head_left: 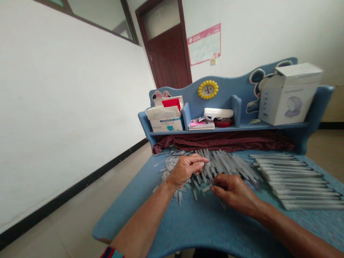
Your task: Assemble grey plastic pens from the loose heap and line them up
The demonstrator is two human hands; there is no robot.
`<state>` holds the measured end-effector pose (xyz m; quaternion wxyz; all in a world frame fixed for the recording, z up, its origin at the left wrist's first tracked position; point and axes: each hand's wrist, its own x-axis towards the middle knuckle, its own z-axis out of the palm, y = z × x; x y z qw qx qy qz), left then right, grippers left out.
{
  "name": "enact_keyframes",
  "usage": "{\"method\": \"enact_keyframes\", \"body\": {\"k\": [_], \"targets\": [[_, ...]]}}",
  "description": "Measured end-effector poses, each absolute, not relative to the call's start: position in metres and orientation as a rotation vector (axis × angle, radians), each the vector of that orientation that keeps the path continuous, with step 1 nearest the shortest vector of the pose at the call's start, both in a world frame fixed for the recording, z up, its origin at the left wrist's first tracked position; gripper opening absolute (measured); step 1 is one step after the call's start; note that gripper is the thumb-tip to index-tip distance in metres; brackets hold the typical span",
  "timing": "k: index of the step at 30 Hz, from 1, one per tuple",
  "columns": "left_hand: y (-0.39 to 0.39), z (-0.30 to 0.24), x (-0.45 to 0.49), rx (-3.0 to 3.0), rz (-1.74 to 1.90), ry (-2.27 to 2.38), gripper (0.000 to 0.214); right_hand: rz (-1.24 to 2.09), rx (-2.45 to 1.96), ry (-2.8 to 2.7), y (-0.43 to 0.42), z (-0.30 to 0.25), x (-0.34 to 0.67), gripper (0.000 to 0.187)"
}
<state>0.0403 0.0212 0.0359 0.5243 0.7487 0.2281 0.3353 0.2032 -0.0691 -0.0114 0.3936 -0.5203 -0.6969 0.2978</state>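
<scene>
My left hand (185, 168) is over a loose pile of small translucent plastic pieces (172, 165), its thumb and fingers drawn together. Whatever sits between those fingers is too small to make out. To its right, my right hand (233, 190) is closed, thumb toward curled fingers, at the near edge of a heap of clear plastic tubes (228, 163) resembling pen barrels. Its fingers hide what they may hold. Farther right lies a neat row of pen-like sticks (298, 181) with pale bodies and dark ends, slightly blurred.
Behind the tubes, a folded dark red checked cloth (220, 141) lies under the blue desk's shelf (249, 124). The shelf bears a mask box (168, 124), papers (201, 125), a red round tin (223, 123) and a large white box (286, 96). A wall (67, 107) stands left.
</scene>
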Motion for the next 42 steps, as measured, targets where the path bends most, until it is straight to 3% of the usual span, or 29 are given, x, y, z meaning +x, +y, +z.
{"method": "enact_keyframes", "body": {"k": [22,42], "targets": [[0.027,0.043,0.033,1.617,0.689,0.673,0.022,0.701,-1.368,-1.873,-0.072,-0.009,0.203,0.024],[0.026,0.049,0.029,1.621,0.619,0.663,0.019,0.950,-1.252,-1.892,-0.073,-0.004,0.206,0.023]]}}
